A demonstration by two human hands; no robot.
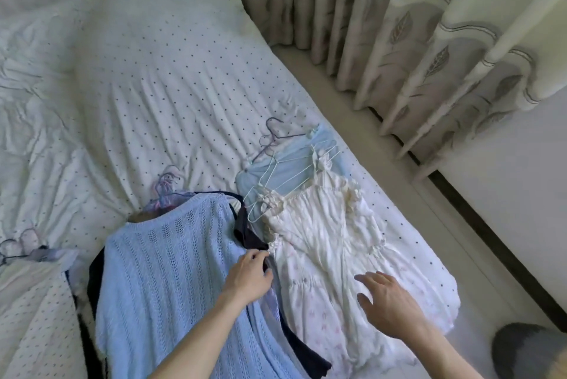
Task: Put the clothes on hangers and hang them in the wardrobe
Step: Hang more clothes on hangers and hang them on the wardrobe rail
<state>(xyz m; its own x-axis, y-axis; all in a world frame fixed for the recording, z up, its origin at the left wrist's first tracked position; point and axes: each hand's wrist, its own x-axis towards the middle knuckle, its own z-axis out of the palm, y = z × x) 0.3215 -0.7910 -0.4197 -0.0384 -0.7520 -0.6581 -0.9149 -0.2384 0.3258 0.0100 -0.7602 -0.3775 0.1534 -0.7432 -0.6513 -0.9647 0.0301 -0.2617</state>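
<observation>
white ruffled cotton dress (322, 243) lies near right on dotted sheet (184, 102), seemingly on white wire hangers (276, 176). left hand (248, 276) pinches dark navy garment (249, 239) beside it; right hand (389, 305) hovers splayed, empty, above. wardrobe hanging remains.

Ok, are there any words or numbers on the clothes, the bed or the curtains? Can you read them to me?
There are no words, numbers, brands or labels to read anywhere in this picture.
blue knit sweater: plain knit, no tag showing.
white dress: only faint pink flowers.
dark garment: no print.
bed cover: only small dots.
curtains: only leaf shapes.
</observation>
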